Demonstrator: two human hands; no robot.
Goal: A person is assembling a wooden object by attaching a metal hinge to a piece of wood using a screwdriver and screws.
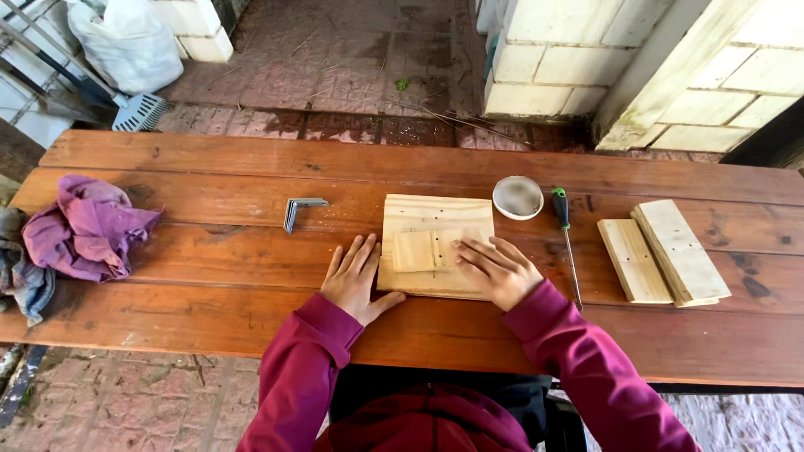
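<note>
A pale wooden board lies flat on the brown plank table in front of me. A smaller square wood piece rests on it near its front edge. My left hand lies flat on the table with fingers spread, touching the board's left edge. My right hand presses down on the board's right front part, fingertips beside the small piece. Both sleeves are dark red.
A metal angle bracket lies left of the board. A round white lid and a green-handled screwdriver sit to its right, then two stacked wood planks. A purple cloth is at the far left.
</note>
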